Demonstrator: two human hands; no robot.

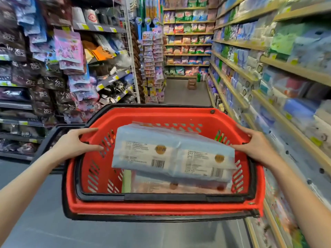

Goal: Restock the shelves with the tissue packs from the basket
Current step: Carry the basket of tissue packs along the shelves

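Observation:
A red plastic basket [166,209] with a black rim is held up in front of me over the aisle floor. My left hand [75,144] grips its left rim and my right hand [258,145] grips its right rim. Inside, a light blue tissue pack [172,153] lies tilted on top, its barcode labels facing up. Under it lies a pinkish tissue pack [179,187], mostly hidden. The tissue shelves [290,68] run along my right side, filled with wrapped packs.
Dark shelving [35,104] with hanging bagged goods lines the left. More stocked shelves [188,44] close the far end of the aisle, with a small brown stool [192,84] on the grey floor before them. A hanging-card rack [152,65] stands mid-aisle on the left.

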